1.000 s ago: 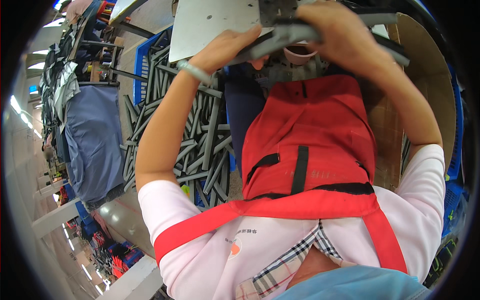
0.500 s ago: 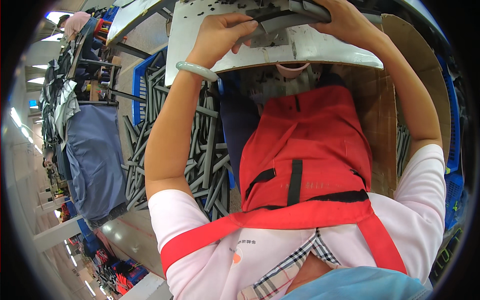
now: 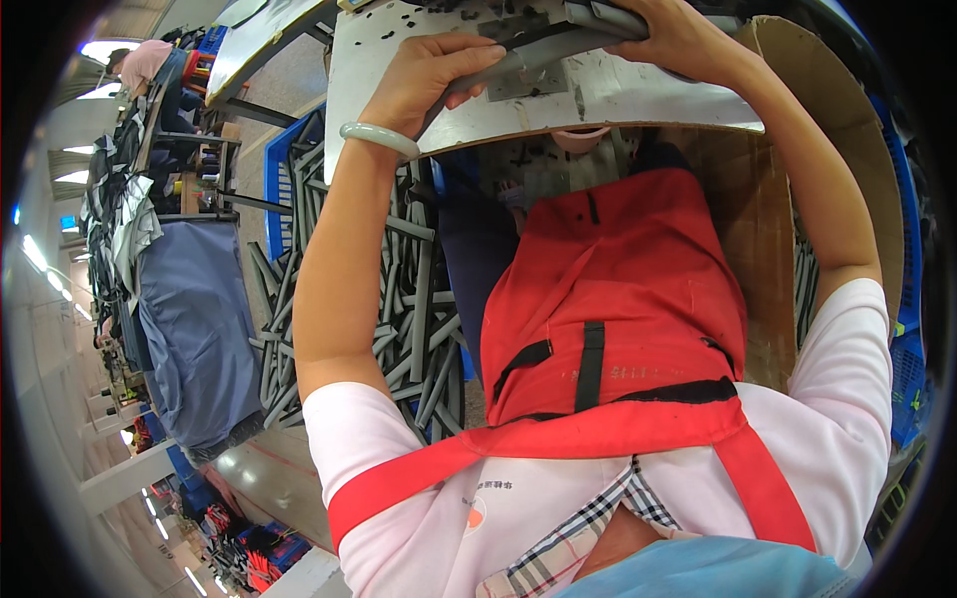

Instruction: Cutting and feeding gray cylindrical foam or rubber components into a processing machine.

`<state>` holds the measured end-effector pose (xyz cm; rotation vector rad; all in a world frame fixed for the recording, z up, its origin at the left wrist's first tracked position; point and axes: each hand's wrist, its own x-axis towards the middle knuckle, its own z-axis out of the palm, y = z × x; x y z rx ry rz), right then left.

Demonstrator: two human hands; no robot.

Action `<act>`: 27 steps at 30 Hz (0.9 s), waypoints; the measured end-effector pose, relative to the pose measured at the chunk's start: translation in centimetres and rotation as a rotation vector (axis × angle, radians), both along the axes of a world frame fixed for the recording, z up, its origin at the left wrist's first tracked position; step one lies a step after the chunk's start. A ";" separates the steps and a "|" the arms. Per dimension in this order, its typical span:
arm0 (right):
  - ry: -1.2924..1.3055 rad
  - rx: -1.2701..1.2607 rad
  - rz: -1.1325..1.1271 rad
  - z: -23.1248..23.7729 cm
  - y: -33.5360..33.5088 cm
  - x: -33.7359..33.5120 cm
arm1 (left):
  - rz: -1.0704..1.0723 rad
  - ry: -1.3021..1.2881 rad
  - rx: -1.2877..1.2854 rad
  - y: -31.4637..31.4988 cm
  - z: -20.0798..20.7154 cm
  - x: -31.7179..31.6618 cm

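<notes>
At the top, above a white worktable, both my hands grip a long grey foam strip. My left hand closes on its left part with thumb and fingers, and the strip's end comes out below the palm beside the wrist. My right hand is wrapped round the right part, where several short grey pieces bunch together. Its fingertips are partly hidden. A dark rectangular plate lies on the tabletop under the strip, among small black scraps.
A heap of grey foam strips and a blue crate stand left of my legs. A cardboard box rises at the right. A pink container shows under the table edge. Farther left, a blue-grey cloth hangs; a person is behind.
My left hand has shifted slightly left and towards me. The foam strip now reaches down past its palm, and its visible span between my hands looks straighter.
</notes>
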<state>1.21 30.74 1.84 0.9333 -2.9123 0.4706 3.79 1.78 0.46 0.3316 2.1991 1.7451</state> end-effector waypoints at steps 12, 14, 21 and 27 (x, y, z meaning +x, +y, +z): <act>-0.006 -0.046 -0.015 -0.5 0.2 -1.6 | 0.075 0.067 -0.008 0.5 -0.2 -1.2; -0.015 -0.068 -0.002 -0.7 0.3 -1.9 | 0.077 0.067 -0.002 0.5 -0.1 -1.3; -0.047 -0.102 -0.023 0.6 -0.4 -1.2 | 0.090 0.092 0.005 0.2 -0.3 -1.6; -0.001 -0.120 -0.007 0.5 -0.9 -2.5 | 0.057 0.127 0.010 0.1 -0.9 -3.4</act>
